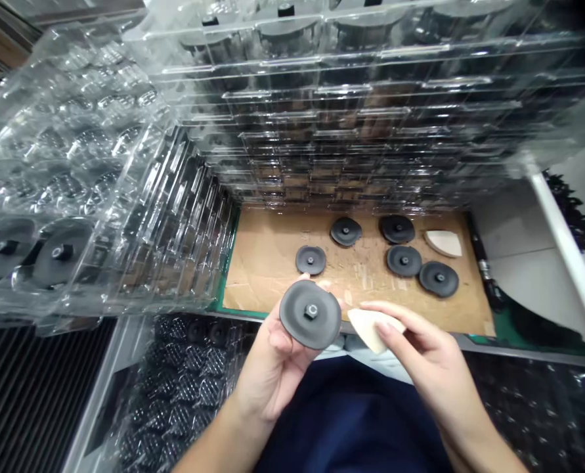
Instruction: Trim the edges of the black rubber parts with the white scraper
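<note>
A dark grey rounded disc [297, 322] with a small metal-tipped stub at its centre rests in my left hand [275, 368], its stub side facing up and my fingers around its rim. Just to the right, my right hand [425, 341] pinches a cream-coloured pointed pad [368, 328] between thumb and fingers. The pad's tip is close to the disc's right edge; a narrow gap seems to separate them. Behind my hands, a similar grey disc [316, 253] lies on the cardboard, near my left fingertips.
On the cardboard sheet [262, 289] lie several more discs [404, 268] and another cream pad [444, 242]. Tall stacks of clear plastic trays [322, 125] rise behind and at the left [169, 249]. A dark pen-like tool [486, 272] lies at the right edge.
</note>
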`<state>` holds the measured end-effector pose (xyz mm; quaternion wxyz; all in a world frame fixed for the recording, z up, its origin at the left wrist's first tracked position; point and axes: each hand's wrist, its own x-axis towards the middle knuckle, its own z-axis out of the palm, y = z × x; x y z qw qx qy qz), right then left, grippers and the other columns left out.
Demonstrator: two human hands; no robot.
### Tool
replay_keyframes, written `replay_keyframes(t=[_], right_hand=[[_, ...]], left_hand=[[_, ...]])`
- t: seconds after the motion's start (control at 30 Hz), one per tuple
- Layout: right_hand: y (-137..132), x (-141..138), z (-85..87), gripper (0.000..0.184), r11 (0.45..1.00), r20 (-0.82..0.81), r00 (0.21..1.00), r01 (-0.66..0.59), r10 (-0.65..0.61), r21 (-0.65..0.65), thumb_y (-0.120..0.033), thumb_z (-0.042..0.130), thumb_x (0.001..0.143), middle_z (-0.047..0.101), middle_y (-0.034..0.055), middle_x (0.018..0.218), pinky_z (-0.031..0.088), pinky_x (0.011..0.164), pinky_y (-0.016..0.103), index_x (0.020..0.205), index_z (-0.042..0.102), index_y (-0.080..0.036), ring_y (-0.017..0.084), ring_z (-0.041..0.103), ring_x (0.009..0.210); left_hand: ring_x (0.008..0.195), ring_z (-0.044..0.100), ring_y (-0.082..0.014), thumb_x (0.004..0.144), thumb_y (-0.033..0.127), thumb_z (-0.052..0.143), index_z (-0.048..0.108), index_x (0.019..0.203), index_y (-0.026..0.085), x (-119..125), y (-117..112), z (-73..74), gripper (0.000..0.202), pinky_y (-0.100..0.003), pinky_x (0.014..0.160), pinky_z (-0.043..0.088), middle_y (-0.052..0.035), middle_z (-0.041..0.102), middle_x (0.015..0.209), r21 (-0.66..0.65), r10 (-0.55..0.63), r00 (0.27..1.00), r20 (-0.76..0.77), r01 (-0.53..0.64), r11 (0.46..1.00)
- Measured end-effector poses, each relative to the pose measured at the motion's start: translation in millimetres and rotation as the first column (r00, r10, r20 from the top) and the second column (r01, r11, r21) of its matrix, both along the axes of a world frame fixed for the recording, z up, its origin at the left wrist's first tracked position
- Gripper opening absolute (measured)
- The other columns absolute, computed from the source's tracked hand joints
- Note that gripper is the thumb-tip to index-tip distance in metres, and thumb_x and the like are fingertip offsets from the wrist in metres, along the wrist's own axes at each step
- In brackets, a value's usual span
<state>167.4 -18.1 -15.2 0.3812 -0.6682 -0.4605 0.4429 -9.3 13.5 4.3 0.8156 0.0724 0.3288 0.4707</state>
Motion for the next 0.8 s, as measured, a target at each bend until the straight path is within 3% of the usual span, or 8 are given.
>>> replay_keyframes(t=[0.2, 0.33, 0.47, 0.53, 0.6, 0.67, 0.73, 0.8], right_hand=[[3.9, 4.6, -6.0, 0.024, 0.998, 0.034, 0.998, -0.058, 0.059, -0.025, -0.040, 0.058, 0.085, 0.073, 0.0018, 0.100, 0.054, 0.075, 0.030, 0.098, 0.072, -0.025, 0.020, 0.068, 0.083], [17.3, -2.6, 22.8, 0.018, 0.971, 0.140, 0.987, -0.104, 0.075, 0.214, -0.030, 0.056, 0.089, 0.072, -0.0003, 0.101, 0.051, 0.069, 0.024, 0.101, 0.069, -0.027, 0.017, 0.066, 0.086], [24.5, -25.7, 54.3, 0.023, 0.787, 0.283, 0.927, -0.362, 0.247, 0.500, -0.015, 0.049, 0.090, 0.072, 0.0050, 0.092, 0.048, 0.072, 0.028, 0.107, 0.065, -0.015, 0.016, 0.063, 0.078], [26.0, -32.0, 61.5, 0.024, 0.714, 0.304, 0.863, -0.505, 0.404, 0.484, -0.012, 0.046, 0.090, 0.071, 0.0060, 0.087, 0.047, 0.071, 0.029, 0.105, 0.065, -0.011, 0.015, 0.062, 0.075], [28.2, -34.1, 64.2, 0.022, 0.686, 0.297, 0.798, -0.603, 0.525, 0.406, -0.011, 0.047, 0.090, 0.070, 0.0045, 0.086, 0.047, 0.068, 0.027, 0.101, 0.066, -0.012, 0.014, 0.061, 0.073], [31.2, -35.6, 64.3, 0.022, 0.693, 0.338, 0.803, -0.595, 0.491, 0.407, -0.011, 0.046, 0.090, 0.070, 0.0049, 0.086, 0.046, 0.068, 0.028, 0.099, 0.066, -0.012, 0.015, 0.060, 0.073], [32.6, -37.8, 63.5, 0.024, 0.704, 0.384, 0.852, -0.515, 0.356, 0.489, -0.012, 0.044, 0.091, 0.069, 0.0077, 0.084, 0.045, 0.069, 0.030, 0.101, 0.065, -0.008, 0.017, 0.059, 0.074], [30.3, -37.7, 62.3, 0.025, 0.684, 0.372, 0.872, -0.483, 0.318, 0.547, -0.012, 0.042, 0.091, 0.067, 0.0075, 0.078, 0.045, 0.066, 0.030, 0.102, 0.064, -0.006, 0.017, 0.057, 0.070]], left_hand=[[0.111, 0.062, -0.0237, 0.067, 0.032, 0.077, 0.066, 0.110, 0.019, 1.5, -1.9, -9.1, 0.046, -0.028, 0.091, 0.052, -0.0083, 0.067, 0.119, -0.031, -0.007, 1.000, -0.022, 0.006, 1.000], [0.106, 0.064, -0.0206, 0.068, 0.031, 0.076, 0.067, 0.108, 0.018, 7.4, -3.8, -9.4, 0.042, -0.027, 0.090, 0.052, -0.0063, 0.070, 0.113, -0.007, -0.013, 0.999, -0.029, 0.013, 1.000], [0.102, 0.064, -0.0182, 0.067, 0.031, 0.077, 0.066, 0.110, 0.021, 6.3, -8.0, -9.1, 0.045, -0.024, 0.089, 0.051, -0.0043, 0.070, 0.109, -0.027, -0.087, 0.992, -0.092, 0.085, 0.996], [0.104, 0.063, -0.0197, 0.067, 0.028, 0.078, 0.065, 0.111, 0.022, 3.2, -9.0, -9.6, 0.046, -0.026, 0.093, 0.049, -0.0045, 0.070, 0.110, -0.047, -0.108, 0.980, -0.170, 0.101, 0.994], [0.104, 0.063, -0.0210, 0.063, 0.026, 0.080, 0.065, 0.110, 0.022, 2.2, -8.8, -9.4, 0.049, -0.027, 0.093, 0.048, -0.0045, 0.070, 0.110, -0.043, -0.102, 0.970, -0.219, 0.095, 0.995], [0.101, 0.064, -0.0219, 0.059, 0.028, 0.083, 0.066, 0.107, 0.020, 4.4, -7.7, -7.4, 0.051, -0.027, 0.090, 0.049, -0.0047, 0.071, 0.104, -0.046, -0.118, 0.972, -0.203, 0.111, 0.993], [0.098, 0.064, -0.0216, 0.058, 0.027, 0.083, 0.069, 0.102, 0.019, 7.4, -5.7, -4.0, 0.047, -0.028, 0.090, 0.049, -0.0040, 0.072, 0.095, -0.054, -0.150, 0.975, -0.164, 0.143, 0.988], [0.094, 0.065, -0.0188, 0.061, 0.023, 0.080, 0.070, 0.099, 0.021, 7.7, -2.6, -0.5, 0.039, -0.027, 0.091, 0.048, -0.0020, 0.072, 0.089, -0.054, -0.153, 0.977, -0.150, 0.147, 0.988]])
